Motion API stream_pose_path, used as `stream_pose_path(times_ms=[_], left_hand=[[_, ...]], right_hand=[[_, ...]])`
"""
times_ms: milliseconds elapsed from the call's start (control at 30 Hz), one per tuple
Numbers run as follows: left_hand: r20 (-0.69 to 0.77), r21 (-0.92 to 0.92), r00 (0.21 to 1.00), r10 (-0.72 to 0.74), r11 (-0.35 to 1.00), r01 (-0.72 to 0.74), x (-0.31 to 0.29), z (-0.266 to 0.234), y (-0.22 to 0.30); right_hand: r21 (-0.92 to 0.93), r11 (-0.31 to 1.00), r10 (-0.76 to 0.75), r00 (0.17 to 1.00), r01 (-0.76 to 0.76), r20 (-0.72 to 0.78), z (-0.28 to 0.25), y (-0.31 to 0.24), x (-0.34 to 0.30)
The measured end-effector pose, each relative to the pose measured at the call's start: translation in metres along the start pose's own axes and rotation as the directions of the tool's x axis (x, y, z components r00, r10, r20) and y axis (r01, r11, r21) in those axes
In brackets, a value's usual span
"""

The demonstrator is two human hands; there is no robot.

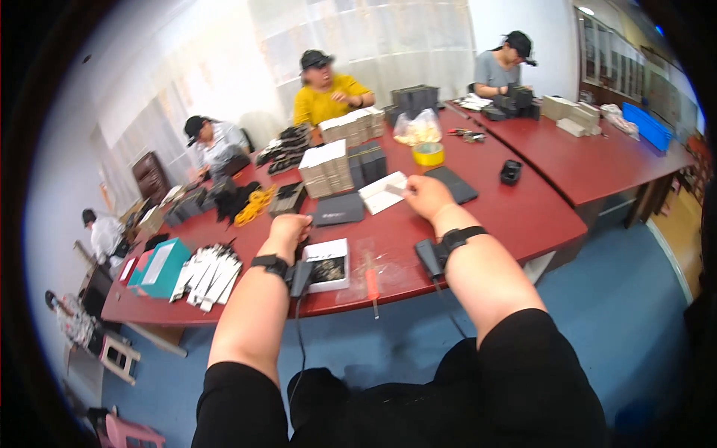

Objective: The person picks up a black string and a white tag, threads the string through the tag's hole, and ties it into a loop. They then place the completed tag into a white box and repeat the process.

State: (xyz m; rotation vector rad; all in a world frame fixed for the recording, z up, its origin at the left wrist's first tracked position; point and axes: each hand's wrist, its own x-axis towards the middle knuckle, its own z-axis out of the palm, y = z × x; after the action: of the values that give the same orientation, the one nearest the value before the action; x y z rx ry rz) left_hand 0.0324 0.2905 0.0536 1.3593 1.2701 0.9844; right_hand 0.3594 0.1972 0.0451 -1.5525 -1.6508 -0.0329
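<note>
My right hand (427, 196) is closed in a pinch on a small greyish strip (396, 189), above a white panel (379, 196). To the right of that panel lies a dark flat board (454, 185). My left hand (290, 225) is curled closed beside the left edge of a dark grey panel (338, 210); whatever its fingers may hold is hidden. Between my forearms stands an open white box (328, 270) with small dark pieces inside. Next to it, an orange-handled screwdriver (372, 284) lies on clear plastic film, its shaft reaching past the table edge.
Stacked grey boards (326, 168), a yellow tape roll (428, 154) and a small black device (511, 172) are on the red table (493, 231). White strips (208, 276) and a teal box (163, 267) lie left. Several people work around the tables.
</note>
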Motion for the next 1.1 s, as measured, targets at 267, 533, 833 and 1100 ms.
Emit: stream_pose_path(times_ms=[267,533,833,1100], left_hand=[[0.076,-0.036,0.997,-0.001,0.999,0.004,-0.002,0.005,0.002],[-0.032,-0.304,0.901,0.433,0.854,-0.421,-0.047,-0.005,0.034],[0.420,0.088,0.788,0.450,0.844,-0.529,-0.239,0.052,-0.034],[0.462,0.189,0.661,0.592,0.662,-0.725,-0.235,0.062,-0.048]], right_hand=[[0.007,0.999,0.048,0.999,-0.048,0.006,-0.005,0.000,-0.005],[0.021,0.999,0.033,0.999,-0.033,0.013,-0.004,-0.003,-0.004],[0.079,0.997,-0.019,0.995,0.027,-0.100,-0.012,-0.010,-0.003],[0.317,0.935,-0.057,0.951,0.158,-0.305,-0.050,-0.069,-0.050]])
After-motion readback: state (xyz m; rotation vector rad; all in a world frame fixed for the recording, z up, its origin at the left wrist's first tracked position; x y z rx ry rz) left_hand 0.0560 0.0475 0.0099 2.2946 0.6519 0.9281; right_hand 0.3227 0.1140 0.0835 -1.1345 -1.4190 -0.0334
